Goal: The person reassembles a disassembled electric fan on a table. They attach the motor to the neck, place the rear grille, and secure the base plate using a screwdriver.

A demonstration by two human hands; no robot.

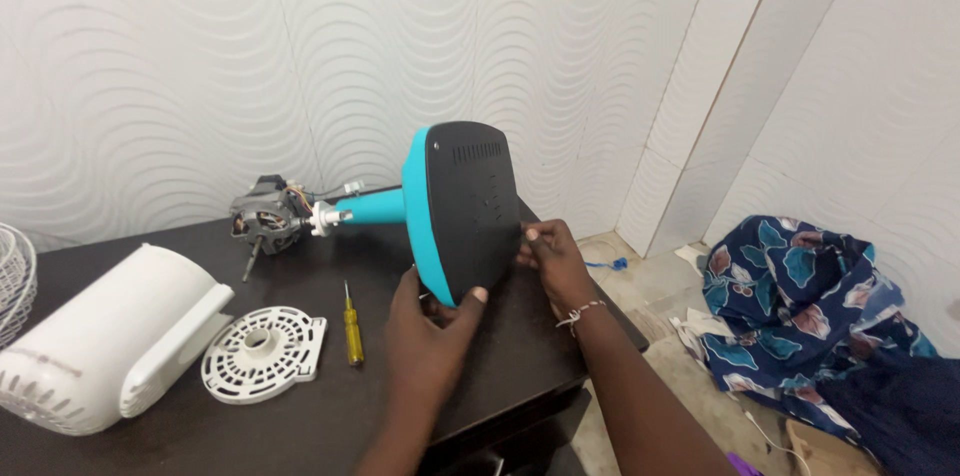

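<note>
The left hand (425,331) grips the lower rim of the fan base (465,208), palm under the turquoise edge and thumb pressed onto the black underside. The right hand (552,261) meets the same base at its right edge, fingertips pinched against the black panel; whether they hold anything small between them cannot be told. Both hands are closed on the base, which stands tipped on its side above the table's right edge, its black bottom facing the camera, with a row of vent slots near the top. A thread bracelet (580,313) circles the right wrist.

From the base a turquoise stem (370,206) runs left to the bare fan motor (265,219), which rests near the back edge of the dark table (330,416), its shaft pointing down toward the tabletop.

Just left of the left hand lies a yellow-handled screwdriver (352,328), pointing away from the front edge. Beside it sits a white round slotted plate (264,352), and further left a white motor housing (115,341) lies on its side. A wire fan guard (14,281) shows at the table's left edge.

On the floor to the right lies a heap of blue patterned cloth (815,311).
</note>
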